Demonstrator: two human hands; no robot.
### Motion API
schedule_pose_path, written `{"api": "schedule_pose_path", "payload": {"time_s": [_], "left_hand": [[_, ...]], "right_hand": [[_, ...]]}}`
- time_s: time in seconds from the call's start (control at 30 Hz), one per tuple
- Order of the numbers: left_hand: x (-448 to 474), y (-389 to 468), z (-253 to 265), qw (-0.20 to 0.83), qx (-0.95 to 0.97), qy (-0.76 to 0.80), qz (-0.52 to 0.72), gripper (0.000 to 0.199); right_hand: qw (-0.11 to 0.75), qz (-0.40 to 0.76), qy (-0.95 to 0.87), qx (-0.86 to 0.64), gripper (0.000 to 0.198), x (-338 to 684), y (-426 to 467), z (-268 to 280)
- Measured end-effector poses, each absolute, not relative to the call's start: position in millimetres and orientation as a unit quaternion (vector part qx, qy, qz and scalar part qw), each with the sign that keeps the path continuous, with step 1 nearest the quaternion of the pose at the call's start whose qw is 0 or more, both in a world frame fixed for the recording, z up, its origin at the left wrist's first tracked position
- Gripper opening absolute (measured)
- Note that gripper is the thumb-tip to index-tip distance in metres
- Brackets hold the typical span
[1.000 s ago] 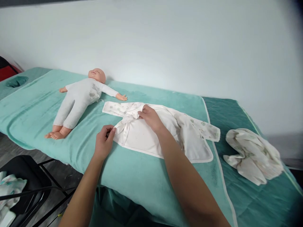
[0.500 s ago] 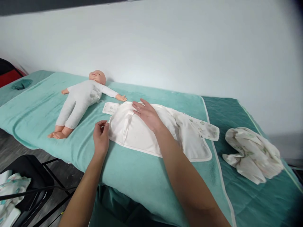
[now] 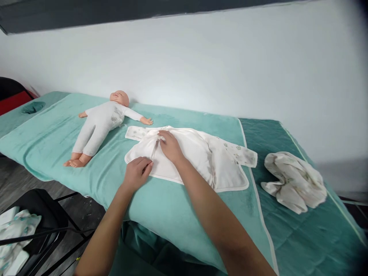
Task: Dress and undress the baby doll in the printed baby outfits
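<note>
A white baby shirt (image 3: 186, 155) lies spread open with its plain inner side up and its small-print sleeves stretched out to both sides. My right hand (image 3: 171, 147) pinches a fold of it near the neckline. At the shirt's near left part, my left hand (image 3: 138, 173) is closed on the cloth, its fingers curled and partly hiding what they grip. Left of the shirt, a baby doll (image 3: 100, 122) in a white suit lies on its back, one arm reaching toward the shirt's left sleeve.
A light green towel (image 3: 178, 214) covers the bed, over a darker green quilted cover (image 3: 299, 237) at the right. There lies a crumpled printed white cloth (image 3: 296, 180). A black chair (image 3: 43, 203) with printed cloths stands at lower left. The white wall (image 3: 186, 69) borders the far side.
My left hand has moved right from the shirt's left edge onto its near left part. My right hand has lowered from spread fingers to a pinch on the cloth. The view has tilted up slightly.
</note>
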State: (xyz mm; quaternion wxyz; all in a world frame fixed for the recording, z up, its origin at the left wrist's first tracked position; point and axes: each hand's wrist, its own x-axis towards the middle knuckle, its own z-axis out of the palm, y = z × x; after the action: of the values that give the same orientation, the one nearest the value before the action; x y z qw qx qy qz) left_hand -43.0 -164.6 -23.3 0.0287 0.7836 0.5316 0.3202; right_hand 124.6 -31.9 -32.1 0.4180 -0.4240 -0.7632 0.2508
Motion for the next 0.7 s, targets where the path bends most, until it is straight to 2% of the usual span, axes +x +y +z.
{"api": "schedule_pose_path", "payload": {"time_s": [0.07,0.17,0.33,0.47,0.6,0.7], "left_hand": [[-43,-166,-23,0.057,0.778,0.532,0.331,0.026],[-43,-166,-25,0.067,0.764,0.541,0.345,0.027],[-43,-154,-26,0.013,0.712,0.554,0.431,0.024],[-44,-122,-17,0.079,0.63,0.603,0.483,0.028],[-38,-75,-15,0.155,0.642,0.619,0.426,0.035],[-29,-49,-24,0.127,0.71,0.603,0.341,0.044]], "right_hand": [[0.387,0.166,-0.755,-0.502,0.038,131,-33,-32],[0.318,0.119,-0.757,-0.558,0.036,138,-34,-33],[0.27,0.105,-0.805,-0.518,0.038,135,-27,-34],[0.2,0.076,-0.84,-0.499,0.043,132,-11,-33],[0.191,0.061,-0.853,-0.482,0.047,135,3,-33],[0.194,0.053,-0.856,-0.476,0.045,136,9,-34]]}}
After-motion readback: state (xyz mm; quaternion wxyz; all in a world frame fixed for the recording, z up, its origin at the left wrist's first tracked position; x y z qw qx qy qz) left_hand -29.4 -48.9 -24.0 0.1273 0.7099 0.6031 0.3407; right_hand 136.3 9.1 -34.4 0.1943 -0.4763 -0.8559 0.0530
